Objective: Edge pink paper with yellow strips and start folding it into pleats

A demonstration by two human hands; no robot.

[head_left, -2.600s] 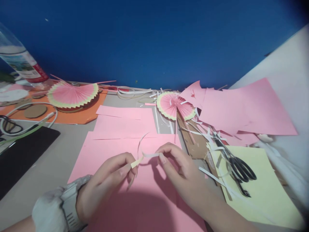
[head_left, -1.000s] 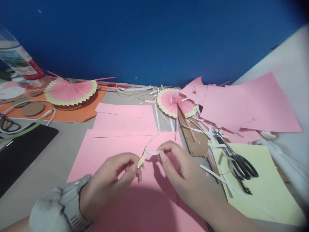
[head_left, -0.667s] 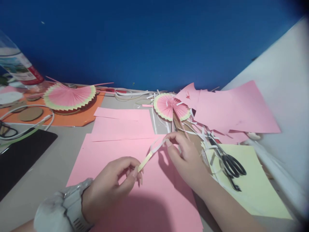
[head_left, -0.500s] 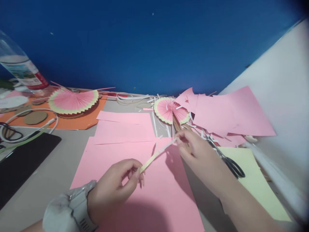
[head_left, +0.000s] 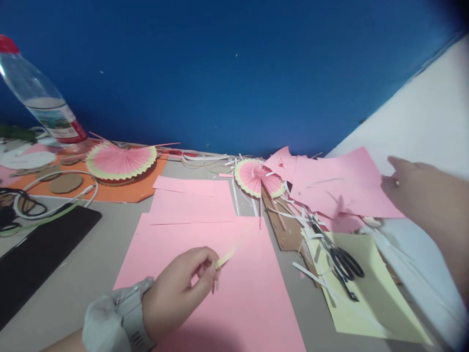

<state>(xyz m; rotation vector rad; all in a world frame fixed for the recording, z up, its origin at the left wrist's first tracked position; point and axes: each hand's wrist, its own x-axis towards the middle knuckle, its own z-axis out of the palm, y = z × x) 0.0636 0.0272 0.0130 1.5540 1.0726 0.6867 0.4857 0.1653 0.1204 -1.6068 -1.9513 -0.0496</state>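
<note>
My left hand pinches a narrow pale yellow strip between thumb and fingertips. The strip's far end is faint and blurred, pointing up and right over a large pink sheet. Out at the right, my right hand is beside the right edge of the loose pink papers. Motion smears it, and its fingers are partly hidden, so I cannot make out whether it holds anything. Black-handled scissors lie on a pale yellow sheet between the hands.
Pleated pink paper fans, one left and one central, lie near the blue wall. A plastic bottle stands behind an orange sheet. White cable, black tablet-like slab, brown cardboard and paper scraps lie around.
My right hand has let go of the strip's upper end and swung right to the loose pink papers. My left hand still pinches the strip. The view has shifted slightly.
</note>
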